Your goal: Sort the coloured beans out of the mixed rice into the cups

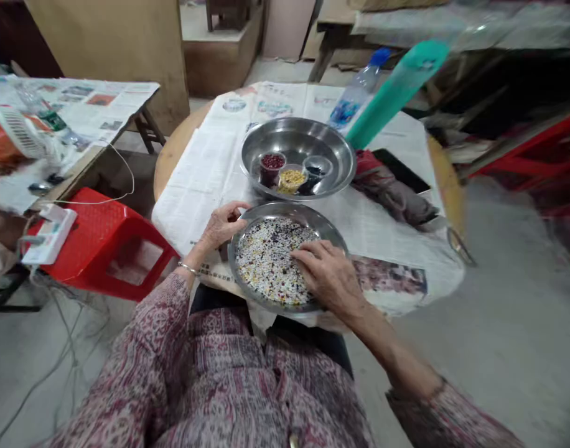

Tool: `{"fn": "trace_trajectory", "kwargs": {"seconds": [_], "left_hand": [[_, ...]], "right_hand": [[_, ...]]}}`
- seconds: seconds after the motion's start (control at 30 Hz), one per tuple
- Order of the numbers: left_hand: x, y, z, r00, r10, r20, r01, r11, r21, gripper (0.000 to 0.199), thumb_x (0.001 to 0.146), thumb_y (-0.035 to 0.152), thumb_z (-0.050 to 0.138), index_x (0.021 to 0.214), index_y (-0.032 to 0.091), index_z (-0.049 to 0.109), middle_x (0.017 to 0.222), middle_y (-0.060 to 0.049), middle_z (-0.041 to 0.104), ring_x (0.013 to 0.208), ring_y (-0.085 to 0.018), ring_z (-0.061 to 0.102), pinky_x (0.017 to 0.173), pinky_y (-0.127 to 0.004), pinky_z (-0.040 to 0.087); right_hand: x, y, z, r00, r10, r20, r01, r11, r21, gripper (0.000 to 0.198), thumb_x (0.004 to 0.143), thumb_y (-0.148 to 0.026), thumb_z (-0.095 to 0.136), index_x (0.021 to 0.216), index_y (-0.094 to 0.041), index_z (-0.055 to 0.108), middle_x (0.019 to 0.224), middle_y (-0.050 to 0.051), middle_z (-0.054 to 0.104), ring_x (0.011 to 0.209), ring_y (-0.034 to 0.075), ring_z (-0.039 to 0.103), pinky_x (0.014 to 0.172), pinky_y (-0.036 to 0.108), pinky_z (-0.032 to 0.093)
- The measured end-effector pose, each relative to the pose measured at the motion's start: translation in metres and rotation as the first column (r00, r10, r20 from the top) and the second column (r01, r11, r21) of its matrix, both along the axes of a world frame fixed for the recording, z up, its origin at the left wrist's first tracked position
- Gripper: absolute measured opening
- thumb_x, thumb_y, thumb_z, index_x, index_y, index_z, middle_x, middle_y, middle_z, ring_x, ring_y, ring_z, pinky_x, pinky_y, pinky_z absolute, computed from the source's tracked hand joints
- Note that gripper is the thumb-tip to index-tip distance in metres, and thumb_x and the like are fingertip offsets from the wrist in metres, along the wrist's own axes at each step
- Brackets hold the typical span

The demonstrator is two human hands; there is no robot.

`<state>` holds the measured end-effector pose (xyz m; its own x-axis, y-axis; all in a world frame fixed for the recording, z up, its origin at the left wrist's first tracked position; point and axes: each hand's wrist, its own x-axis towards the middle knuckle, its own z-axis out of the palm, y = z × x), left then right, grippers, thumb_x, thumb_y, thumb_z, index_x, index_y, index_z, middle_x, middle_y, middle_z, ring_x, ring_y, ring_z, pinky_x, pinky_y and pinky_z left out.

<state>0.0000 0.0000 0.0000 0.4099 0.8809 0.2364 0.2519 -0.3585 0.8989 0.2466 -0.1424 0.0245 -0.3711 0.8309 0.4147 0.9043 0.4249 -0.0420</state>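
Note:
A round metal plate (320, 219) lies at the table's near edge, spread with mixed grains (270, 261), mostly white with dark, yellow and reddish bits. My left hand (223, 225) grips the plate's left rim between thumb and fingers. Over the right part of the grains, my right hand (329, 274) reaches down with its fingers bent together at the tips; anything pinched there is too small to make out. Just beyond stands a wider metal bowl (299, 138) holding a cup of dark red beans (272, 163), a cup of yellow grains (291, 179) and a cup of black grains (315, 172).
Newspaper (196, 168) covers the round table. Behind the bowl are a bottle with a blue cap (357, 93) and a long green object (397, 93). Bundled cloth (397, 193) and a dark flat object (401, 169) lie right. A red stool (98, 242) carrying a power strip (50, 235) stands left.

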Motion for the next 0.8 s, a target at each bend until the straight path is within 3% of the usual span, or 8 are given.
{"fn": "trace_trajectory", "kwargs": {"seconds": [0.1,0.2,0.27,0.33,0.43,0.57,0.67,0.8], "left_hand": [[-0.002,-0.001,0.002,0.996,0.062,-0.071,-0.058,0.997,0.057,0.034,0.077,0.007,0.065,0.109,0.018,0.067,0.072,0.007,0.050,0.059,-0.007,0.044,0.058,-0.019,0.040],[-0.004,-0.004,0.016,0.967,0.127,-0.221,-0.056,0.952,0.301,0.031,0.078,0.011,0.070,0.108,0.018,0.067,0.091,-0.001,0.058,0.077,-0.013,0.055,0.074,-0.027,0.051],[-0.004,-0.009,0.031,0.923,0.146,-0.356,0.046,0.877,0.478,0.029,0.081,0.016,0.072,0.109,0.019,0.066,0.107,-0.007,0.060,0.099,-0.020,0.057,0.091,-0.038,0.053],[-0.001,-0.021,0.046,0.858,0.104,-0.503,0.215,0.816,0.537,0.029,0.086,0.023,0.071,0.114,0.020,0.064,0.118,-0.010,0.058,0.113,-0.026,0.053,0.099,-0.045,0.051],[0.008,-0.048,0.061,0.721,-0.034,-0.692,0.432,0.803,0.410,0.050,0.085,0.040,0.075,0.127,0.020,0.057,0.136,-0.014,0.051,0.123,-0.030,0.050,0.103,-0.048,0.050],[0.021,-0.082,0.062,0.530,-0.105,-0.841,0.448,0.877,0.173,0.090,0.071,0.054,0.085,0.143,0.019,0.044,0.141,-0.020,0.045,0.124,-0.039,0.050,0.098,-0.054,0.053],[0.029,-0.093,0.059,0.537,-0.221,-0.814,0.443,0.895,0.050,0.084,0.077,0.040,0.083,0.146,0.019,0.040,0.132,-0.017,0.048,0.116,-0.034,0.057,0.096,-0.048,0.055],[0.045,-0.097,0.052,0.612,-0.402,-0.681,0.551,0.835,0.001,0.072,0.087,0.021,0.071,0.149,0.026,0.036,0.134,-0.012,0.045,0.110,-0.024,0.061,0.098,-0.040,0.055]], "right_hand": [[0.019,0.002,-0.012,0.992,-0.023,-0.126,0.022,1.000,-0.012,0.014,0.095,-0.022,0.059,0.090,-0.018,0.071,0.085,0.007,0.073,0.082,0.025,0.062,0.078,0.038,0.047],[0.029,0.003,-0.017,0.969,0.006,-0.248,-0.007,1.000,-0.006,0.014,0.095,-0.021,0.057,0.093,-0.020,0.071,0.083,0.006,0.073,0.081,0.023,0.062,0.081,0.039,0.048],[0.031,0.002,-0.018,0.949,0.016,-0.315,-0.009,1.000,0.022,0.014,0.093,-0.019,0.057,0.092,-0.022,0.071,0.084,0.005,0.073,0.084,0.024,0.063,0.085,0.042,0.048],[0.031,0.000,-0.019,0.921,0.002,-0.390,0.024,0.998,0.062,0.013,0.091,-0.019,0.059,0.090,-0.023,0.072,0.088,0.005,0.074,0.088,0.024,0.063,0.091,0.045,0.049],[0.031,-0.004,-0.024,0.840,-0.026,-0.542,0.092,0.991,0.095,0.010,0.088,-0.022,0.064,0.091,-0.023,0.073,0.102,0.008,0.074,0.100,0.026,0.064,0.095,0.048,0.050],[0.028,-0.009,-0.032,0.714,-0.042,-0.699,0.143,0.986,0.087,0.011,0.087,-0.024,0.065,0.092,-0.026,0.074,0.115,0.008,0.072,0.115,0.028,0.062,0.103,0.054,0.048],[0.026,-0.008,-0.035,0.658,-0.037,-0.752,0.131,0.989,0.066,0.012,0.087,-0.023,0.064,0.092,-0.027,0.074,0.114,0.006,0.074,0.118,0.028,0.062,0.107,0.057,0.045],[0.026,-0.006,-0.034,0.631,-0.022,-0.776,0.093,0.995,0.047,0.010,0.089,-0.024,0.064,0.091,-0.027,0.074,0.107,0.006,0.076,0.117,0.028,0.062,0.105,0.056,0.047]]}}
